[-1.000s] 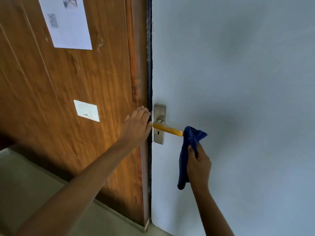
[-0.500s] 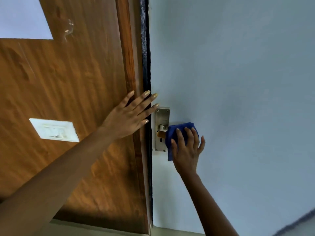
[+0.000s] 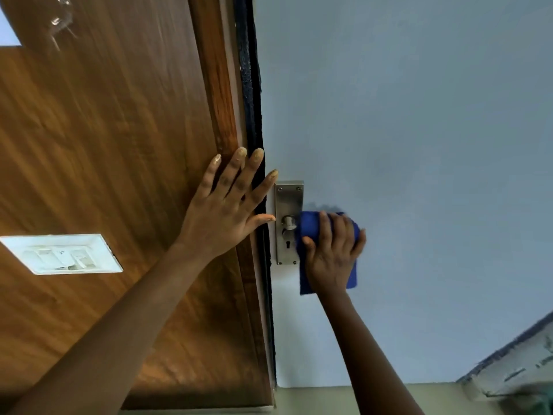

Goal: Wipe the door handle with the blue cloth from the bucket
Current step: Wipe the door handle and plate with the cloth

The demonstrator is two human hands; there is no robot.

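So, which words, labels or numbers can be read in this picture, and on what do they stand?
None can be read.
White switch plate on the wooden panel: a small dark mark, too blurred to read.
Metal handle plate: no lettering visible.
Blue cloth: no label visible.

No readable text shows; the white plastic switch plate (image 3: 61, 254) left of the left hand (image 3: 223, 215) bears only blurred marks.
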